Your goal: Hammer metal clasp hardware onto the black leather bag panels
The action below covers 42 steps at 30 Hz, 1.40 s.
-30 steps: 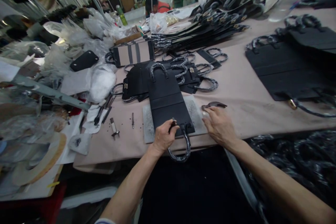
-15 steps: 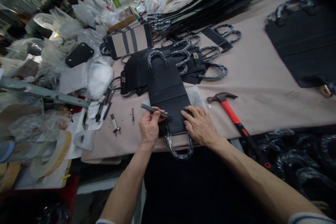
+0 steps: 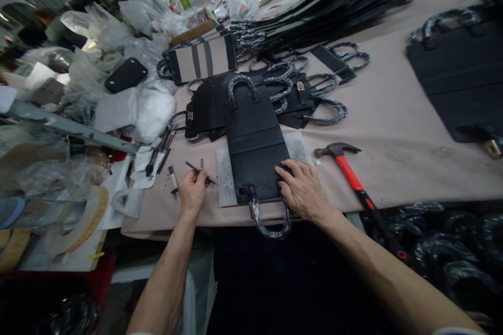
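My left hand [image 3: 192, 190] pinches a slim dark metal tool [image 3: 206, 177] just above the table, left of the work. Beside it, a small metal punch [image 3: 201, 163] is partly hidden by my fingers, and a tool with a pale shaft and dark crosspiece [image 3: 173, 180] lies to its left. My right hand [image 3: 302, 188] rests with fingers stretched on the lower right edge of a black leather bag panel [image 3: 257, 157]. That panel has a plastic-wrapped handle [image 3: 272, 233] hanging over the table's front edge, and lies on a pale, worn slab [image 3: 225, 167].
A claw hammer [image 3: 350, 171] with a red and black handle lies on the right. Beyond the panel are more black bag pieces [image 3: 204, 107] with wrapped handles. A stack of panels [image 3: 298, 21] lies farther back; plastic bags [image 3: 98, 31] crowd the left, behind a metal bar [image 3: 70, 126].
My left hand has moved left, off the bag panel, carrying the dark tool to the small tools. My right hand has stayed on the panel. The view has shifted slightly.
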Each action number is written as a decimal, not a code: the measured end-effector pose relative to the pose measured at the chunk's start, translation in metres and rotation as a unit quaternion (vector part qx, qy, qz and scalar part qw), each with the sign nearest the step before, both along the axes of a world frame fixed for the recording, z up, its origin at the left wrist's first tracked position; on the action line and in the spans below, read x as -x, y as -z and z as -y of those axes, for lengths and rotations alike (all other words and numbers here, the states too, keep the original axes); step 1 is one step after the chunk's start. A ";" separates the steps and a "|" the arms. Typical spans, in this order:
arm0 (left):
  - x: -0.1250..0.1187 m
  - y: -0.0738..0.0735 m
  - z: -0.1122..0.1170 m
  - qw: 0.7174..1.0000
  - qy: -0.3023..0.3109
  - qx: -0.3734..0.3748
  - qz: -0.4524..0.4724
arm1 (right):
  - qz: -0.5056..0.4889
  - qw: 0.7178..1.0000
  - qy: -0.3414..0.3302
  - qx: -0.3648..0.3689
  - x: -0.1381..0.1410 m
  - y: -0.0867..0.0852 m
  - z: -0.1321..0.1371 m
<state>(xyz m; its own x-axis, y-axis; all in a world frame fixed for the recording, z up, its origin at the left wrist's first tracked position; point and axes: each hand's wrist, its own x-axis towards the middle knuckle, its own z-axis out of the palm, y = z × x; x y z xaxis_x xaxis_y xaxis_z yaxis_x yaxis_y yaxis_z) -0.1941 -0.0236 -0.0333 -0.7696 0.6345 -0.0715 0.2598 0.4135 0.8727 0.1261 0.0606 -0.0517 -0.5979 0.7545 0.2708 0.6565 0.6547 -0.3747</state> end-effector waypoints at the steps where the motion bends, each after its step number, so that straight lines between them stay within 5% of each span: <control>1: 0.003 0.000 0.001 1.000 0.004 0.014 -0.010 | 0.000 1.000 0.000 -0.003 0.000 0.000 0.000; 10: 0.022 0.000 0.003 0.976 0.070 0.192 -0.077 | 0.005 1.000 -0.001 -0.015 0.001 0.003 0.000; 16: 0.022 -0.012 -0.003 0.922 0.103 0.298 -0.223 | 0.014 1.000 0.001 -0.022 0.001 0.003 0.000; 22: 0.021 -0.009 0.005 0.949 0.071 0.257 -0.167 | 0.026 0.999 -0.007 -0.038 0.000 0.004 0.000; 32: 0.037 -0.009 0.026 0.931 0.069 0.289 -0.212 | 0.021 0.996 -0.018 -0.087 -0.002 0.021 -0.005; 42: 0.051 -0.004 -0.013 0.933 0.080 0.290 -0.198 | 0.009 0.996 -0.013 -0.089 0.001 0.021 -0.005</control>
<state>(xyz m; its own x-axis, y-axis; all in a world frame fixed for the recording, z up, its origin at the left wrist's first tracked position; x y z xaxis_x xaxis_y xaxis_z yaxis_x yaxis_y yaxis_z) -0.2449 -0.0108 -0.0291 -0.7073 0.6864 -0.1689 0.6135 0.7148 0.3357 0.1255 0.0651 -0.0726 -0.6228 0.6797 0.3874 0.6439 0.7266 -0.2398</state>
